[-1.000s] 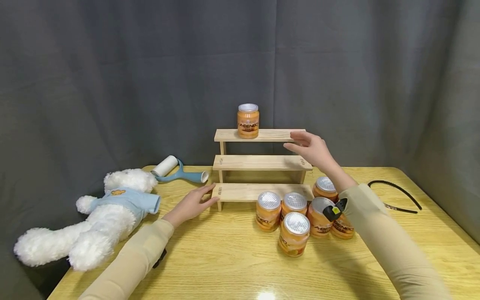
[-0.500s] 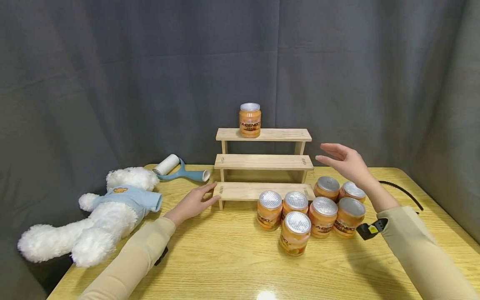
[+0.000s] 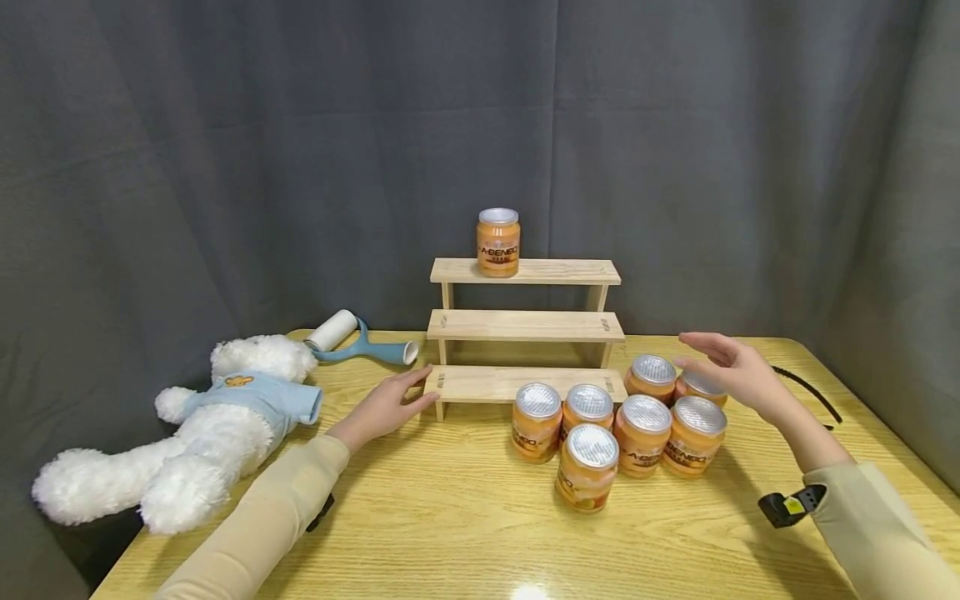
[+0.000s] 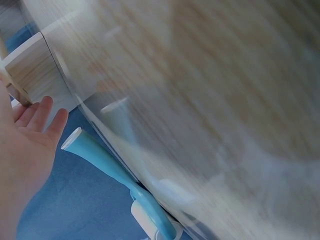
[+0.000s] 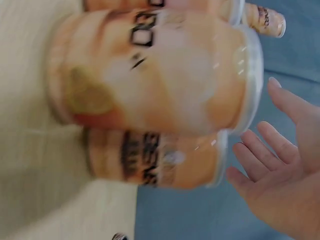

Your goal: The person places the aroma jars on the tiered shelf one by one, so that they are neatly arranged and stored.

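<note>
The head view shows one orange jar [image 3: 498, 250] upright on the top tier of the wooden stand [image 3: 525, 323], left of its middle, with seven more jars [image 3: 642, 437] grouped on the table [image 3: 420, 533], in front of the stand and off to its right. The right hand [image 3: 731, 375] hovers by the rear right jar, empty, thumb parted from the fingers; the step in hand looks like fetching another jar for the tiers. The left hand [image 3: 382, 407] is at the left end of the bottom tier, perhaps to steady it. In the left wrist view that hand's fingers are extended and grasp nothing; whether they press the wood I cannot tell. A blue roller handle [image 4: 100, 157] lies nearby. In the right wrist view, the nearest jar is blurred, and the right hand is spread wide beside the lids. The next move would call for lowering it around one jar, closing thumb and fingers on opposite sides, and lifting straight up, since the neighbours stand close enough to be knocked.
</note>
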`<state>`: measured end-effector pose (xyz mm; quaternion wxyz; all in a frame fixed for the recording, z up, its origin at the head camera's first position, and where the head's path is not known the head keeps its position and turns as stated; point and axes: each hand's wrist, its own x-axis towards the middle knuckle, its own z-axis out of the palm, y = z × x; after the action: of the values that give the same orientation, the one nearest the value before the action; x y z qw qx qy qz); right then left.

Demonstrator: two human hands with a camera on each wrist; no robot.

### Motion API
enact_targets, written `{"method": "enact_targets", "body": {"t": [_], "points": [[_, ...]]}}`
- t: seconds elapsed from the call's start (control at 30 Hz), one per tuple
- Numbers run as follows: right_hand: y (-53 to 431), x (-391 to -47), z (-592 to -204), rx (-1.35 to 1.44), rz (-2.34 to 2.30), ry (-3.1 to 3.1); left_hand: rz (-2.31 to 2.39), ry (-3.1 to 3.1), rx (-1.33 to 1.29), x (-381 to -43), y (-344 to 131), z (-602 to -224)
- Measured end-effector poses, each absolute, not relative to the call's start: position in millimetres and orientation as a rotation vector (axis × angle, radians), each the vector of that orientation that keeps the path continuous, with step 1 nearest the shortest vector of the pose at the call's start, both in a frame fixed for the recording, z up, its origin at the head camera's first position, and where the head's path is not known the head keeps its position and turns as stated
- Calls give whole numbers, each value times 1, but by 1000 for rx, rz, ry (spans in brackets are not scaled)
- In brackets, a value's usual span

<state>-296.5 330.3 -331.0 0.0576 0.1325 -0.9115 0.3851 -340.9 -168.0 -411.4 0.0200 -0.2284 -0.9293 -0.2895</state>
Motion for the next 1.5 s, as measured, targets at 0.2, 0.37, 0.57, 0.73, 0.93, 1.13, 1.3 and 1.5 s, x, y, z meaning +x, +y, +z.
{"method": "enact_targets", "body": {"t": [0.2,0.37,0.57,0.73,0.93,1.13,1.3,1.5], "points": [[345,-293,-345,355,1146,-2826,-897,-2886,-711,-341,-170,-412],[351,-292,-352,325,1105,-2872,-887,-2890,-704,-340,-170,-411],[354,-295,-356,246,1062,-2898,-887,-2891,-698,-338,-170,-410],[353,-300,-358,180,1033,-2887,-887,-2882,-704,-339,-172,-410],[350,-305,-361,97,1006,-2877,-879,-2880,-707,-338,-171,-410],[351,-308,-363,70,976,-2890,-878,-2884,-708,-340,-168,-410],[359,-306,-367,176,1055,-2974,-867,-2887,-701,-341,-167,-411],[361,-304,-372,186,1118,-2979,-855,-2889,-702,-340,-167,-409]]}}
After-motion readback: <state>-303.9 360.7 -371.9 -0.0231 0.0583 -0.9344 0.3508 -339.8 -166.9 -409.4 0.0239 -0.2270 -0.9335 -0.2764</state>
